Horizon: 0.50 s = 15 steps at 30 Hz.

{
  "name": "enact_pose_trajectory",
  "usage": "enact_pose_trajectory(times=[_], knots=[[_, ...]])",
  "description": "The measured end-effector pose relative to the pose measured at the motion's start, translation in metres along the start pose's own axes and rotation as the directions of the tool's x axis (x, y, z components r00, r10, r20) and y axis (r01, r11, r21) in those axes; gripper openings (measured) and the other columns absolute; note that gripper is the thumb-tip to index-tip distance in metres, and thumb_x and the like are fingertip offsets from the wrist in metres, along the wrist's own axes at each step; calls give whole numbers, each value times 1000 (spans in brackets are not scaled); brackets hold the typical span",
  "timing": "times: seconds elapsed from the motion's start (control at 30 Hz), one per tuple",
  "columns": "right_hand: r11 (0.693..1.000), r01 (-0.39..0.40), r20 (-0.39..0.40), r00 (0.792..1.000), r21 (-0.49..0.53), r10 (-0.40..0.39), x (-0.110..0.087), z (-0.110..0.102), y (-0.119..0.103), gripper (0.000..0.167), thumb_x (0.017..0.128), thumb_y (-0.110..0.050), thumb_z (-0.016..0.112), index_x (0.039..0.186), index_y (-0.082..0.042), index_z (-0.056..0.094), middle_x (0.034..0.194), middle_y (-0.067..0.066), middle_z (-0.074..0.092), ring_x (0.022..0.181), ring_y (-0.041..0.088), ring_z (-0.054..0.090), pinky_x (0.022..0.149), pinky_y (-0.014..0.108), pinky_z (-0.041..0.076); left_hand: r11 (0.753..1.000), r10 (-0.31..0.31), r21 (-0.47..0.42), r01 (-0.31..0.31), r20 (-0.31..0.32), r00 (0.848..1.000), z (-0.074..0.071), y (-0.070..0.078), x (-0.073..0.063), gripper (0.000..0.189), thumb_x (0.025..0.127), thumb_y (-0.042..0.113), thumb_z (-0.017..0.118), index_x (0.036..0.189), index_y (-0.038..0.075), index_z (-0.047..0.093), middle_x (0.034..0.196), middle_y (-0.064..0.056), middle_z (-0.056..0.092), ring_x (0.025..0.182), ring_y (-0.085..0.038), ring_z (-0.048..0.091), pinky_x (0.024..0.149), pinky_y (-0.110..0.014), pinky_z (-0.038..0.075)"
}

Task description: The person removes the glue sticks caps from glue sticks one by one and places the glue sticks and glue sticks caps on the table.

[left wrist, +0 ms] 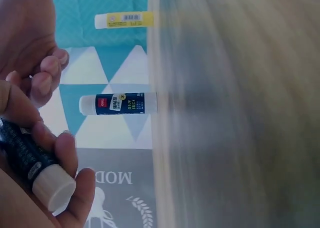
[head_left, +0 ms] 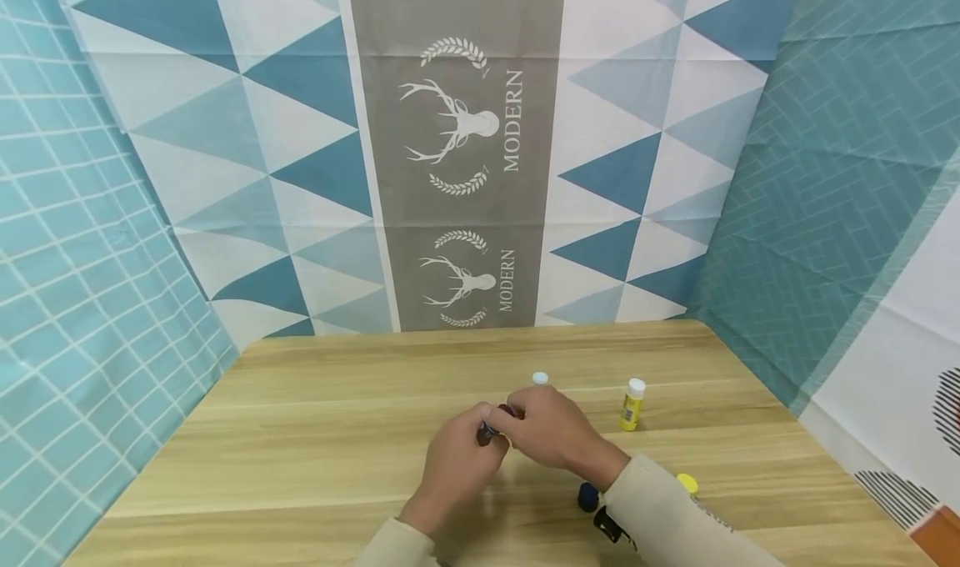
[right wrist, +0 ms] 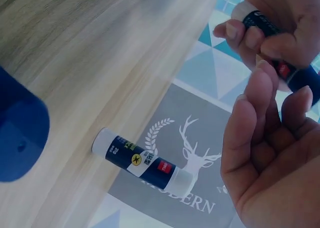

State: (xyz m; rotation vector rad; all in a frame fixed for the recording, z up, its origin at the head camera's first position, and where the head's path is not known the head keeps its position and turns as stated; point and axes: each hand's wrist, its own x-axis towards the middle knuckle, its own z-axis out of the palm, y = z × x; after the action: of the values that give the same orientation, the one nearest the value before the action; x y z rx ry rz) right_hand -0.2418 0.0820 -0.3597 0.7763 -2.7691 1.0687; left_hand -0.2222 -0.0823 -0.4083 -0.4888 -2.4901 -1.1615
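Observation:
My left hand [head_left: 463,459] holds a dark blue glue stick [left wrist: 27,150], fingers curled round its barrel. One end of the stick is white; a red label and a plain dark blue cap show toward the other in the right wrist view. Around the cap end, my right hand [right wrist: 272,153] bends its fingers and thumb, with fingertips close by the red label. Both hands meet over the table in the head view, hiding most of the stick. Beyond them stands a second dark blue glue stick [right wrist: 140,163] with white ends, largely behind my right hand in the head view.
A yellow glue stick [head_left: 632,404] with a white top stands upright to the right on the wooden table [head_left: 315,434]. By my right sleeve are a dark blue round-topped object [head_left: 588,497] and a yellow-topped one [head_left: 687,484]. Patterned cloth [head_left: 457,133] hangs behind the table.

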Motion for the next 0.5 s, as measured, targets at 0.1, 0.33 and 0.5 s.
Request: enact_pose_trajectory(times=[0.1,0.33,0.5], knots=[[1000,11,4,1000,-14,-11,0,1,-1,60,96,-65,48,55,-21,47,50,-11,36,45,6,35,45,26,32,999,7,34,-7,7,1000,1,2,1,25,92,26,65,70,25,53,57,14,41,47,-1,34,44,-21,31],[999,17,18,1000,-33,-16,0,-1,-2,60,97,-63,50,55,-20,44,49,-12,33,44,7,32,45,26,29,997,32,63,-33,20,999,-1,3,2,35,94,24,66,64,22,47,55,14,40,45,0,33,42,-20,31],[998,56,32,998,-26,-55,0,-2,-4,60,97,-64,49,55,-21,46,49,-12,34,44,6,33,45,25,30,997,33,72,-34,10,999,-7,4,3,35,90,21,69,62,21,48,55,14,40,46,0,34,43,-21,31]])
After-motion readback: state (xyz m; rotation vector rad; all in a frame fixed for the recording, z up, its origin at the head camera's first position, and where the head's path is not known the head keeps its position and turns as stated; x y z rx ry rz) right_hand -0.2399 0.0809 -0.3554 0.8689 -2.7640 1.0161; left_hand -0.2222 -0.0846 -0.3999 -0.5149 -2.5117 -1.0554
